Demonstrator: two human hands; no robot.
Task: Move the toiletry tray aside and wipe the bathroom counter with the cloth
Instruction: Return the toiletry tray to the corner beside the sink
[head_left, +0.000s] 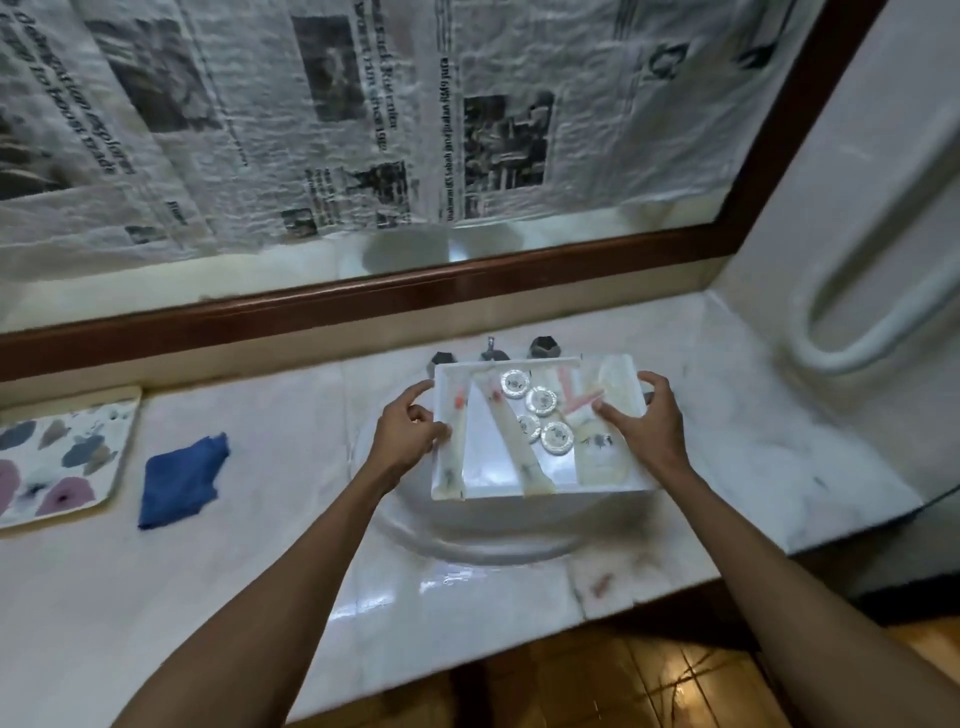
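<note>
Both hands on toiletry tray (540, 470), tray over sink basin (467, 540), in front of tap (493, 355). Left hand (402, 431) fingers clamped on left rim; right hand (647, 421) fingers curled round right rim, thumb inside. Loose load: tubes (511, 441), round tins (543, 402), small bottle (602, 457). Risk, my read: tilt tray, tins roll, drop into basin. Wet rim could slip from grip. Blue cloth (182, 480) waits on desk (270, 561) to left, beside patterned mat (57, 457) — don't set tray on it.
</note>
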